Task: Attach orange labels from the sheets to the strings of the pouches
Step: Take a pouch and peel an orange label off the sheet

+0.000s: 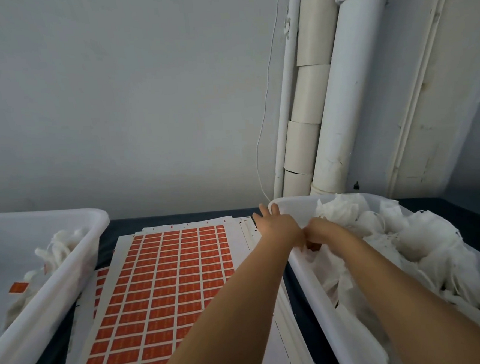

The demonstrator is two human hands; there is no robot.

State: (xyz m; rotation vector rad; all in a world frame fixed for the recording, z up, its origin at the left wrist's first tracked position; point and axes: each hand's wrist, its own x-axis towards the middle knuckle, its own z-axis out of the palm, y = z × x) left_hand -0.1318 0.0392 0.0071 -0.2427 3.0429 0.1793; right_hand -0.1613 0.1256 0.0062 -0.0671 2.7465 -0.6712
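Observation:
A stack of label sheets [166, 286] with rows of orange labels lies on the dark table between two white bins. The right bin [306, 276] is heaped with white pouches [413, 238]. My left hand [275, 223] reaches across the sheets to that bin's near corner, fingers straight and spread. Beside it, my right hand [320, 231] hangs over the bin's inner edge with fingers curled downward, pinching a small orange label [313, 246] that shows just below them. The left bin [77, 275] holds a few pouches [59, 248] and one orange label [19, 288].
White pipes [340, 95] and a column of stacked paper rolls [309, 97] stand against the wall behind the right bin. A thin white cable [265, 109] runs down the wall. A dark table strip [179, 218] shows behind the sheets.

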